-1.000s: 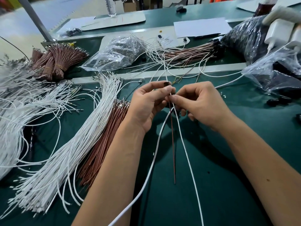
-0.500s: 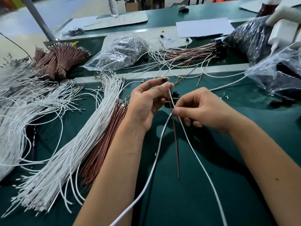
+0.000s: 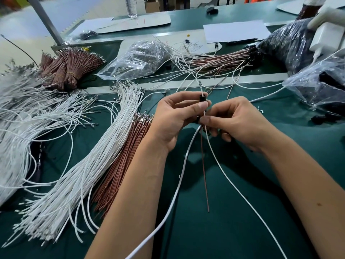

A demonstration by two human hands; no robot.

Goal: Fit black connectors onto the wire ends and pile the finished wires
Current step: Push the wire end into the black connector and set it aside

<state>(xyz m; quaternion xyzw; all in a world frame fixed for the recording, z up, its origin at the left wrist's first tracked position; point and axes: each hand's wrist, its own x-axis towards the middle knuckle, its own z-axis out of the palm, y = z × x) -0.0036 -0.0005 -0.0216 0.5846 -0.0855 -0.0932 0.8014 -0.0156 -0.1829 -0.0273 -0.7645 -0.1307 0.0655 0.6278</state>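
Observation:
My left hand (image 3: 173, 118) pinches a small black connector (image 3: 202, 98) between thumb and forefinger, over the middle of the green mat. A thin white wire (image 3: 220, 165) runs up through the connector, its metal tip sticking out above. My right hand (image 3: 237, 122) pinches that white wire just below the connector, together with a thin brown wire (image 3: 205, 176) that hangs down toward me. A pile of finished brown and white wires with black connectors (image 3: 220, 59) lies at the back right.
Loose white wires (image 3: 78, 176) and brown wires (image 3: 121, 165) fan out on the left. Bundled brown wires (image 3: 72, 66) and a clear bag (image 3: 138, 58) lie behind. Plastic bags of black parts (image 3: 317, 86) sit at the right. A thick white cable (image 3: 179, 184) crosses the mat.
The white wire's tip now pokes out above the black connector in my left hand. My right hand has moved up closer to the left, pinching the wires just below.

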